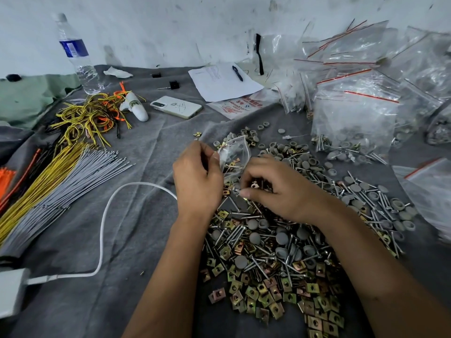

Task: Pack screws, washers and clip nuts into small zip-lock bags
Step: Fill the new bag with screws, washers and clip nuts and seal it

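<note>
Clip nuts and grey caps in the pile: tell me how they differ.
The clip nuts are square, flat, brass-coloured metal with a centre hole; the grey caps are round, matt grey and domed or cupped. The clip nuts gather mostly at the near edge of the pile; the grey caps spread further back and right. Both lie loose among screws on the grey cloth.

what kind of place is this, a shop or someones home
Probably an informal packing bench, in a small workshop or at home; which one is unclear. A grey cloth is spread with a loose hardware pile, filled zip-lock bags heaped at the right, wire bundles, and a phone against a scuffed wall.
</note>
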Tool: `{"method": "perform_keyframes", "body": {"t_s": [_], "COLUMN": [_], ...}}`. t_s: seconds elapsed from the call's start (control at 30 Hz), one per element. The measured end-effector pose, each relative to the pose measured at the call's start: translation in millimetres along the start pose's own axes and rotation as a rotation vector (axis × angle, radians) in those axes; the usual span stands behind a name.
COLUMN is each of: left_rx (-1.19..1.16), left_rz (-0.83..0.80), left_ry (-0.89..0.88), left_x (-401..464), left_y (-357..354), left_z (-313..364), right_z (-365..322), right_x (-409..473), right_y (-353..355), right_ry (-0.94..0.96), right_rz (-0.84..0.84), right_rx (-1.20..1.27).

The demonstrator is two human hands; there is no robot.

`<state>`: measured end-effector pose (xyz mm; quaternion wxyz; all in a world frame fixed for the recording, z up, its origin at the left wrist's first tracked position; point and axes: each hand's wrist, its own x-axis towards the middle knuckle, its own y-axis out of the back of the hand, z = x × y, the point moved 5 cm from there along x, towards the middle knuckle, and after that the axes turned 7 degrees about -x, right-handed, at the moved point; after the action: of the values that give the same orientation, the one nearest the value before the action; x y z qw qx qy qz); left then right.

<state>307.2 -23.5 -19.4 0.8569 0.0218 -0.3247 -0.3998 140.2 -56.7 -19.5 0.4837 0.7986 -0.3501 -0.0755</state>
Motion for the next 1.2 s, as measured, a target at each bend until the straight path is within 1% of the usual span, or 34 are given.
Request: {"method": "perform_keyframes", "body": {"t_s": [0.07, 0.13, 0.2, 0.23, 0.3, 0.4, 0.57, 0.63, 0.7, 0.77, 0.83, 0.9, 0.97, 1.03, 1.1, 1.13, 1.2], "left_rx": [0.003, 0.015, 0.023, 0.029, 0.044, 0.049, 0.068, 0.082, 0.115, 0.149, 0.168, 0.168, 0.109, -0.077, -0.302, -0.413, -0.635], "left_rz": [-0.024, -0.062, -0.116, -0.146, -0.197, -0.227, -0.225, -0.247, -0.276, -0.311, -0.322, -0.296, -0.242, -0.154, -0.042, -0.006, -0.028], "left_ry": [-0.010, -0.043, -0.109, -0.143, -0.197, -0.225, -0.241, -0.283, -0.341, -0.378, -0.417, -0.424, -0.338, -0.216, -0.084, 0.014, 0.246], "left_x": [-1, -1, -3, -4, -7, -8, -7, -4, 1, 7, 15, 28, 47, 61, 65, 62, 45], "left_y": [-1, -3, -5, -7, -10, -13, -8, -7, -5, -2, 4, 12, 20, 26, 29, 27, 17], "left_z": [2, 5, 11, 14, 19, 22, 27, 33, 41, 50, 62, 74, 81, 82, 73, 64, 46], "right_z": [1, 2, 1, 0, -1, 0, 6, 9, 12, 13, 10, 1, -10, -20, -26, -28, -32], "right_x": [-1, -2, -4, -4, -4, -4, -6, -6, -5, -4, -2, 1, 7, 13, 20, 24, 29], "right_y": [7, 14, 23, 26, 30, 28, 36, 33, 28, 28, 36, 52, 72, 92, 105, 108, 110], "right_ry": [-0.037, -0.046, -0.033, -0.029, -0.022, -0.030, 0.013, 0.015, -0.002, -0.012, -0.008, 0.012, 0.035, 0.045, 0.029, 0.009, -0.017], "right_rz": [0.059, 0.200, 0.390, 0.457, 0.515, 0.516, 0.601, 0.544, 0.432, 0.361, 0.354, 0.378, 0.399, 0.383, 0.310, 0.262, 0.214], "right_rx": [0.127, 0.191, 0.121, 0.060, -0.037, -0.063, -0.189, -0.269, -0.334, -0.365, -0.376, -0.347, -0.289, -0.232, -0.211, -0.221, -0.221]}}
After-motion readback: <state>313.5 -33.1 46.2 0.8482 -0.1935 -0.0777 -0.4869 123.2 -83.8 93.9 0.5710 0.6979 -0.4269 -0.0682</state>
